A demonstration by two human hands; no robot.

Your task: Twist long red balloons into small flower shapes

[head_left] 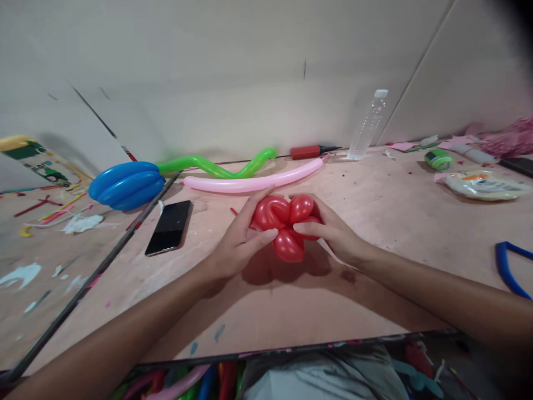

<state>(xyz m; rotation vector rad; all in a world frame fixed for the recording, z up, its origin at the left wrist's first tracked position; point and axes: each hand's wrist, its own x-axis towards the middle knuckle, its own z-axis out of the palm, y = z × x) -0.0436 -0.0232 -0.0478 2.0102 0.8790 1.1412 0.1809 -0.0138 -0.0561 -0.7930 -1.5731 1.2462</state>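
Observation:
A red balloon [288,245], twisted into several rounded bubbles, is held just above the table between both hands. My left hand [245,236] wraps its left side, thumb pressed on the front near the middle. From the right, my right hand [333,230] grips it with the thumb across the front; its other fingers are partly hidden behind the bubbles. Beyond the hands lies a long pink balloon [250,183], and behind that a bent green balloon [225,171] runs to a bundle of blue balloon loops [128,185].
A black phone [169,228] lies left of my hands. At the back stand or lie a red hand pump [306,151] and a clear plastic bottle [367,126]. A plastic packet [483,184], green tape roll [438,159] and blue balloon piece [506,266] are rightward. Balloons fill the space below the table edge.

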